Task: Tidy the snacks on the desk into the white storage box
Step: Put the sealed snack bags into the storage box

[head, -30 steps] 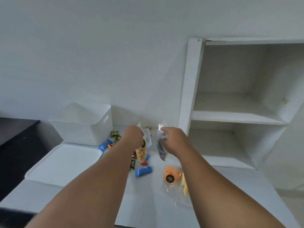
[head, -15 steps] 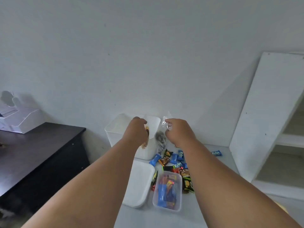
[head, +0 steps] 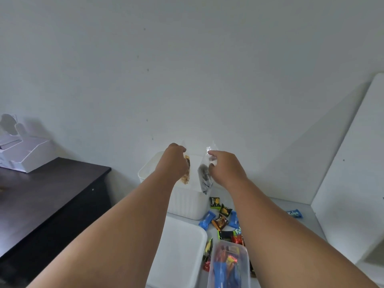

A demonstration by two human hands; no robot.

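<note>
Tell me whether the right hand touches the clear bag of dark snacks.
Touching: the head view shows the right hand pinching the clear bag of dark snacks near its top.

- The box (head: 187, 204) is open on top; the wall (head: 187, 80) stands close behind it.
- In front of it lies the flat lid (head: 178, 252); loose snacks (head: 221, 221) and a clear tub (head: 228, 265) crowd my right.

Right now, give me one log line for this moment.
left hand: holds brown snack bag; right hand: holds dark snack bag; both above white storage box
</note>
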